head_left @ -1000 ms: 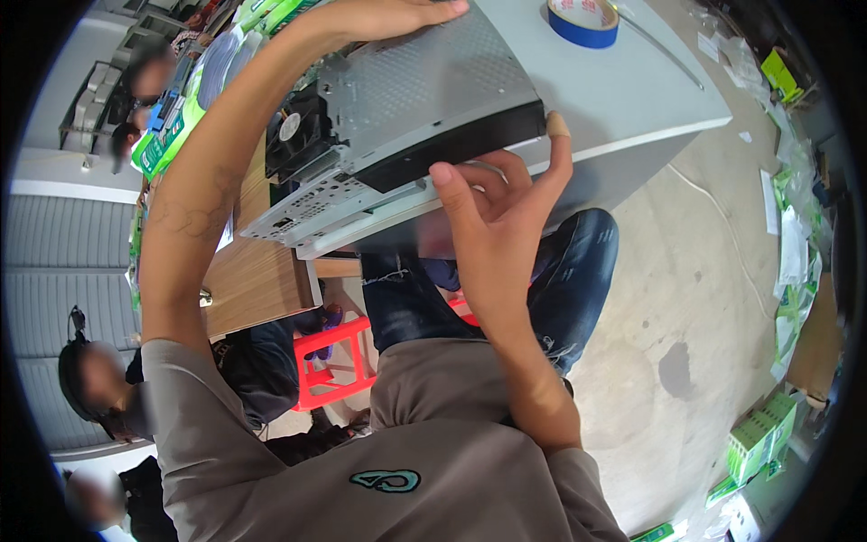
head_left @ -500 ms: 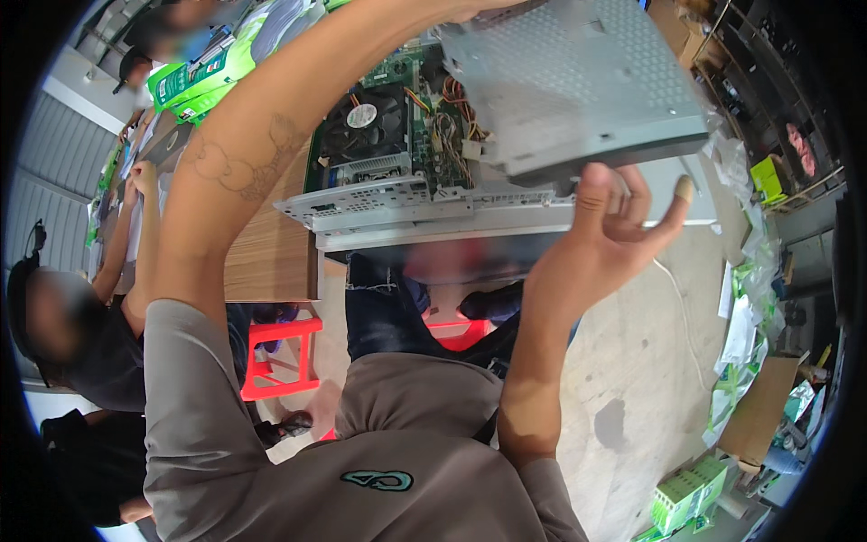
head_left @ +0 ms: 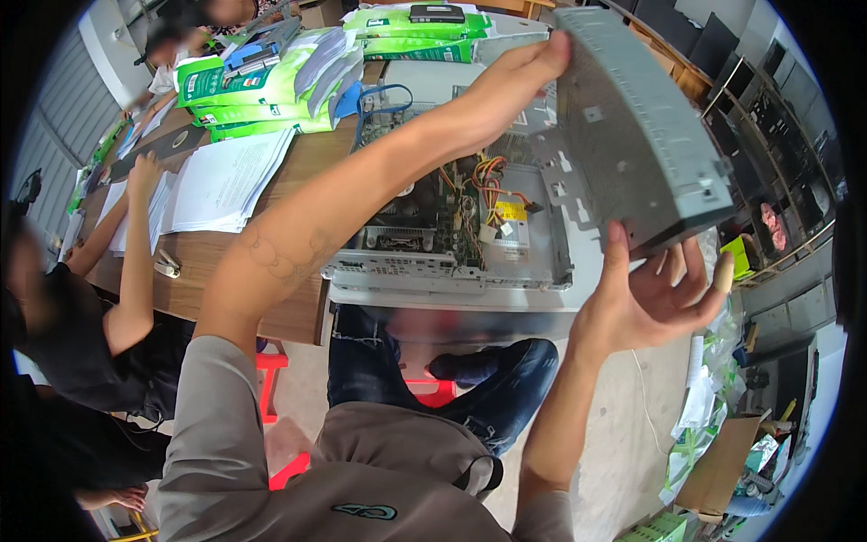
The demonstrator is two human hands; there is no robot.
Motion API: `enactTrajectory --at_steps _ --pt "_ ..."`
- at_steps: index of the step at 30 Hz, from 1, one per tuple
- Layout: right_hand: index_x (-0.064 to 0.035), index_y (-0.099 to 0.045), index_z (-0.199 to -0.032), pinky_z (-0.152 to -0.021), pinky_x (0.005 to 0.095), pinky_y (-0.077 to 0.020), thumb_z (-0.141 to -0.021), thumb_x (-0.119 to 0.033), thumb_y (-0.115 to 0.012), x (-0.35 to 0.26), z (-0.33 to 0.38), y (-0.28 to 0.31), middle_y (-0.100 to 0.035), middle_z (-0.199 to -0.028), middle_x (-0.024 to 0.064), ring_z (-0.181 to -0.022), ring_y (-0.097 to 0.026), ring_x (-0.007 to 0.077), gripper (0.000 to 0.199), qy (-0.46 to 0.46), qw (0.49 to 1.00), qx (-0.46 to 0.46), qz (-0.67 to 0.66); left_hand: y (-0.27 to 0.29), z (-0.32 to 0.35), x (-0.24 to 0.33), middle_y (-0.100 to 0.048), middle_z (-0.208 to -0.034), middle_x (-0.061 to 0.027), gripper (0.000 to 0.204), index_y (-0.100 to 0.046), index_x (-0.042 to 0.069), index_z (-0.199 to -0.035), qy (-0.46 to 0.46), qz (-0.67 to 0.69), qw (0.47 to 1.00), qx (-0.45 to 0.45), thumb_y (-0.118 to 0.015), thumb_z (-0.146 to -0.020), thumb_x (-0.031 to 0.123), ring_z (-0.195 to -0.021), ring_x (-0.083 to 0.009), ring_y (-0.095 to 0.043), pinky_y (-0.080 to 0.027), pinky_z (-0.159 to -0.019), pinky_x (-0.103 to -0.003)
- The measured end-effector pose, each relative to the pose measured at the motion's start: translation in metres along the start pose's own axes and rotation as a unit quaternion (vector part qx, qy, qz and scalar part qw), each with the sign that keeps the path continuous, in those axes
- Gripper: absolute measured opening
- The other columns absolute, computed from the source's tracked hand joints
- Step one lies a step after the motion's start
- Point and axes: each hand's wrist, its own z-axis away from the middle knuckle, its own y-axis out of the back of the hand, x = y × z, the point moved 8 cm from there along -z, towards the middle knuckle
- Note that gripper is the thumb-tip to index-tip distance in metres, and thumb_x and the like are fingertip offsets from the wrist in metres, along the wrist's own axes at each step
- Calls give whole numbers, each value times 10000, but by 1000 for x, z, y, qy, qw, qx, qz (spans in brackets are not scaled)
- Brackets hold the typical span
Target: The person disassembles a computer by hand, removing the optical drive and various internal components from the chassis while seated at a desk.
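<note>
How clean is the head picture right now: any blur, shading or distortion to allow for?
Head view: coloured wires, left hand and right hand look fairly crisp; head view: the metal cover has a shaded inner face, its outer side lighter; head view: a co-worker's head is smeared; head view: the corners fall to black.

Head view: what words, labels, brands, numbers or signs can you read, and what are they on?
None reads clearly.
Yellow label inside the open computer case: too small.
Green packages: print too small.
Paper stack: text too faint.
Grey shirt: teal emblem, no clear word.
Metal cover: no print visible.
</note>
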Motion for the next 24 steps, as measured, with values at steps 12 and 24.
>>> enactTrajectory --at_steps 12,24 --pt "-77 -601 -920 -899 499 -496 -759 -28 -699 -27 21 -30 -706 -1103 139 -1071 -648 400 195 286 881 -370 78 49 54 -59 -504 -1409 -140 721 -462 16 -1409 343 211 902 -156 -436 -979 594 -1278 -206 -490 -379 -1072 -392" --pt "-128 -658 -1025 -1014 412 -325 -838 -81 -674 7 73 -23 -737 -1071 -4 -1106 -643 229 193 239 854 -427 176 12 21 -112 -671 -1141 -120 586 -680 14 -1162 281 -266 881 -273 -568 -948 548 -1062 -213 -601 -456 -926 -370"
